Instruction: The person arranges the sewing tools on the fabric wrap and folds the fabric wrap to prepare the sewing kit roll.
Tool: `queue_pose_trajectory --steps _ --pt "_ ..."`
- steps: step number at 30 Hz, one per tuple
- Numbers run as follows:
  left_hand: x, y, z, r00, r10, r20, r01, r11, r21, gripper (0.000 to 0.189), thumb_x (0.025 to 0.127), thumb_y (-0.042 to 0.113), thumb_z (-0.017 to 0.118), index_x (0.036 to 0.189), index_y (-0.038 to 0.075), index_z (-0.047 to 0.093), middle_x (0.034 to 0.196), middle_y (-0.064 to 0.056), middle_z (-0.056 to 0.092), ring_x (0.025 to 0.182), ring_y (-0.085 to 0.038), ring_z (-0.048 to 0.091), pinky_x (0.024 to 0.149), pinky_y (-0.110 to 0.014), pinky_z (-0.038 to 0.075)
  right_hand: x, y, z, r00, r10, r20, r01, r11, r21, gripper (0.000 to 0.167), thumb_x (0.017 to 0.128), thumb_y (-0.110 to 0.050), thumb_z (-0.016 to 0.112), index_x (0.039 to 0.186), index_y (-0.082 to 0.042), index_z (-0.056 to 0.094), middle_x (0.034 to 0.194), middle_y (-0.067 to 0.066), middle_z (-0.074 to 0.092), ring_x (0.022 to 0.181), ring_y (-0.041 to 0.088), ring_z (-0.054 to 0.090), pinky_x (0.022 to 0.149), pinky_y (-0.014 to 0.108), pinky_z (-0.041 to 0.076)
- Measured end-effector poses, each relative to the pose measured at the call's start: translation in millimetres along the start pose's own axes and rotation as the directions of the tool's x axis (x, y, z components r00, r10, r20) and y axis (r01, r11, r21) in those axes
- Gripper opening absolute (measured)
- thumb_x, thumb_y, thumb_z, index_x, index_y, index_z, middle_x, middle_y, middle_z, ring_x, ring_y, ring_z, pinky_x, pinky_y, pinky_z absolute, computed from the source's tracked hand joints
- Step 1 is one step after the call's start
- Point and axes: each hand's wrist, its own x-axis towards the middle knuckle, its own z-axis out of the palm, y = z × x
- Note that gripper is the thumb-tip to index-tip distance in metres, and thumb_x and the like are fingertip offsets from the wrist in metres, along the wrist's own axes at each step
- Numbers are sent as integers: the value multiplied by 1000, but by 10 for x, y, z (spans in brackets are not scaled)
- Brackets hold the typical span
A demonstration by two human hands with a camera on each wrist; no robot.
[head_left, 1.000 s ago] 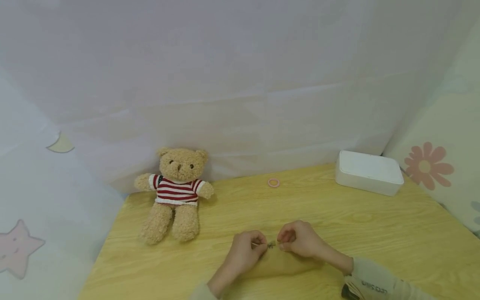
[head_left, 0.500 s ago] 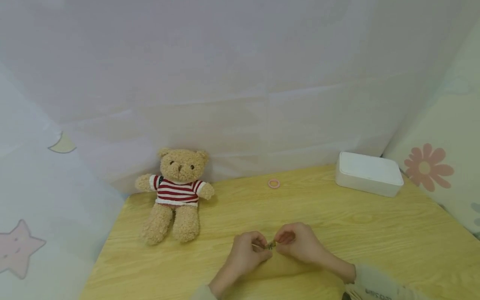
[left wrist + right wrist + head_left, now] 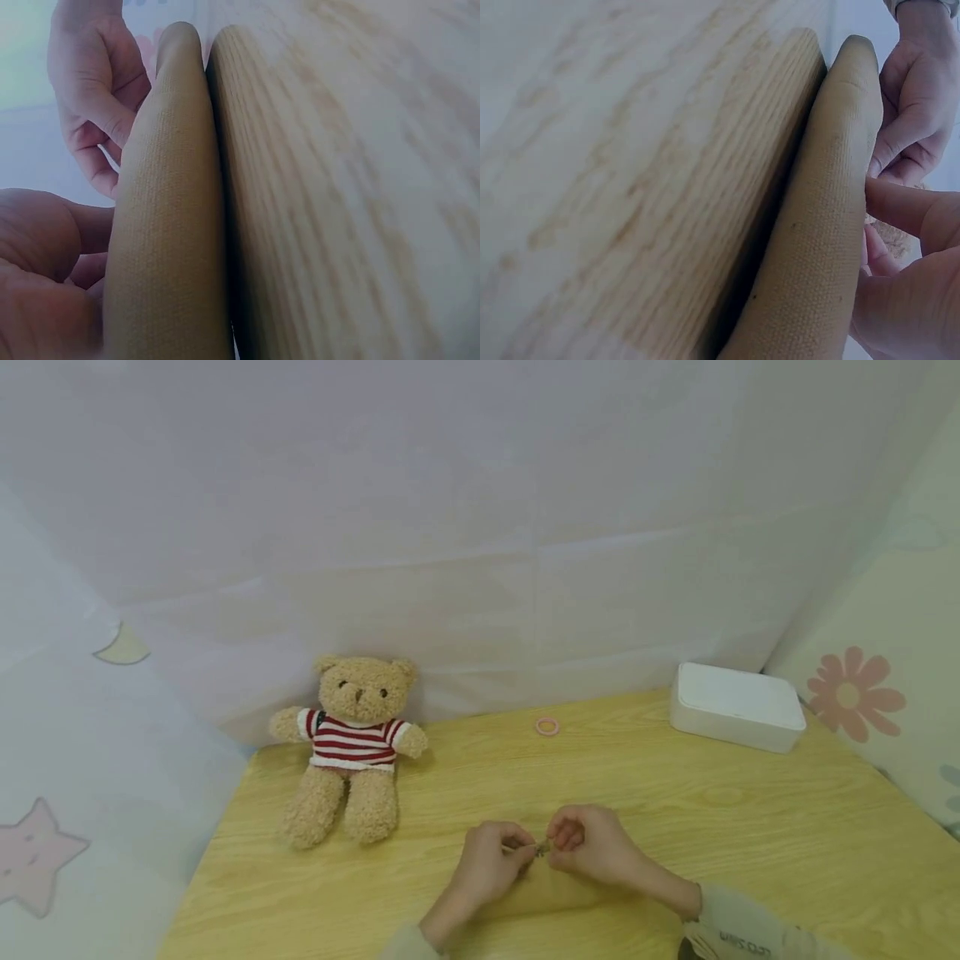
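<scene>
A tan pouch of coarse woven cloth lies on the table in front of me, low in the head view. Its rounded side fills the middle of the left wrist view. At its far edge sits a tiny dark, glinting piece, too small to make out. My left hand pinches the edge beside this piece between thumb and forefinger. Opposite it, my right hand pinches the same edge with curled fingers. Both sets of fingertips are close together, partly hidden behind the cloth in the wrist views.
A teddy bear in a striped sweater sits at the back left of the wooden table. Behind the hands lies a pink ring. A white box stands at the back right, by the curtain.
My right hand has shifted slightly left, bringing its fingertips nearer to the left ones at the small dark piece. The left hand stays almost where it was.
</scene>
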Motion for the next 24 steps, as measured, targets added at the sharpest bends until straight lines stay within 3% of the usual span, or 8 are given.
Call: queue_pose_trajectory --steps 7,10,14,24 --pt "-29 -9 -11 999 25 -27 -24 998 55 4 83 4 71 81 7 72 78 0 70 70 -11 65 63 -23 53 12 -12 -12 999 -39 13 39 999 5 19 74 -5 80 90 -5 70 80 2 63 69 7 58 64 21 51" --pt "-45 -14 -11 999 45 3 -45 998 41 2 83 6 72 83 4 71 81 -3 70 70 -11 66 63 -22 54 10 -2 2 999 -39 20 39 999 -5 18 75 -4 78 91 -6 70 83 1 65 73 9 59 66 21 51" --pt "-58 -15 -8 997 57 51 -58 998 18 13 80 10 76 86 0 69 87 -9 70 70 -11 67 62 -22 54 6 -2 19 999 -43 34 43 999 -26 16 76 -3 77 90 -8 70 84 -1 65 75 9 59 66 21 50" --pt "-41 15 9 996 67 53 -71 994 80 11 79 7 76 81 2 67 84 -7 69 66 -7 65 59 -17 51 6 -45 0 995 -78 59 81 995 -58 15 76 1 75 85 -10 70 84 0 68 69 5 59 62 21 50"
